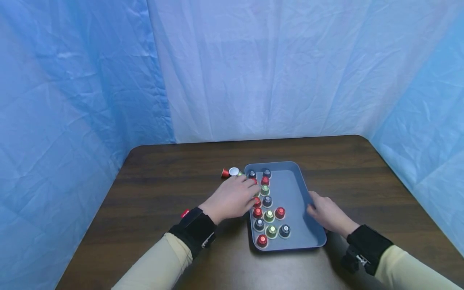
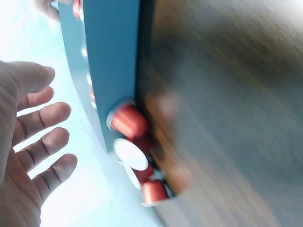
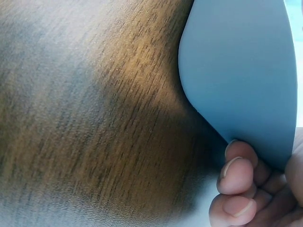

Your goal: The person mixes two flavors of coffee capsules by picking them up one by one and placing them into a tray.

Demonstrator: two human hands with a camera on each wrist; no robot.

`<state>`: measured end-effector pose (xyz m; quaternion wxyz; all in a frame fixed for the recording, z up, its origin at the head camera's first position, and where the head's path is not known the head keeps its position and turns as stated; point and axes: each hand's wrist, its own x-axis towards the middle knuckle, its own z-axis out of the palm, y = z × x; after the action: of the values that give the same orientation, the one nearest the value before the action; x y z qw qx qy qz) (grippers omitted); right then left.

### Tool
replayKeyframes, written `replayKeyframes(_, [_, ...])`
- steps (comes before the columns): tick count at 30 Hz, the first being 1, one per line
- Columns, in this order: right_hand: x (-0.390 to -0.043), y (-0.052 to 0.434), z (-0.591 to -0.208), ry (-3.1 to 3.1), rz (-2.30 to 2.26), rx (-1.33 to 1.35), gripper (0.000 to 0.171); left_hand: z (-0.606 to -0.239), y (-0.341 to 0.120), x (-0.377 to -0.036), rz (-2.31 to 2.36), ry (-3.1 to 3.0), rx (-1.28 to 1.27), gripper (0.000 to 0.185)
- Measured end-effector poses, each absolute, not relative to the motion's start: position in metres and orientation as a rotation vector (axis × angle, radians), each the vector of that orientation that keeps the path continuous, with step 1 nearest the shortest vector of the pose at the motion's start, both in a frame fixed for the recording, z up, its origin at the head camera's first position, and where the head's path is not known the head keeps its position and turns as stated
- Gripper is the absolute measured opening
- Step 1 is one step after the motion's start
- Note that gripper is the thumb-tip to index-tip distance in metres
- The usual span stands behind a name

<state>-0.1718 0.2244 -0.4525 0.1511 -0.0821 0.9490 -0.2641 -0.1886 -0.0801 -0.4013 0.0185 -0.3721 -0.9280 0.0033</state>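
Observation:
A blue-grey tray (image 1: 291, 197) holds several coffee capsules, red, green and dark blue, standing lid down in its left part. My left hand (image 1: 233, 197) hovers over the tray's left rim, its fingers hiding some capsules there. In the left wrist view, the left hand (image 2: 28, 127) has loosely bent, spread fingers and nothing between them. My right hand (image 1: 330, 214) grips the tray's right side, thumb at the rim. Seen from the right wrist, its fingers (image 3: 236, 175) curl under the tray wall (image 3: 236, 71).
Outside the tray's far left corner lie loose capsules: a red one (image 1: 225, 173) on its side and one showing its white lid (image 1: 233, 171). The dark wooden table (image 1: 174, 169) is enclosed by blue-white curtains (image 1: 253, 80). Black bands circle both wrists.

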Motion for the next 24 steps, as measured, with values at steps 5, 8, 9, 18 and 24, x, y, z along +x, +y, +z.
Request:
replayKeyframes(5, [-0.172, 0.225, -0.453, 2.732, -0.753, -0.238, 0.054, -0.412, -0.097, -0.197, -0.044, -2.944, -1.008, 0.040])
replayKeyframes(8, [-0.172, 0.225, -0.453, 2.731, -0.754, -0.238, 0.054, -0.419, -0.104, -0.200, -0.075, -2.991, -0.920, 0.040])
replayKeyframes(9, [-0.172, 0.225, -0.453, 2.731, -0.753, -0.236, 0.054, -0.421, -0.106, -0.201, -0.084, -3.003, -0.892, 0.039])
replayKeyframes(18, [-0.171, 0.224, -0.452, 2.736, -0.754, -0.246, 0.053, -0.432, -0.108, -0.208, -0.107, -3.072, -0.735, 0.038])
replayKeyframes(24, [-0.171, 0.223, -0.451, 2.724, -0.758, -0.237, 0.054, -0.439, -0.105, -0.210, -0.081, -3.093, -0.710, 0.040])
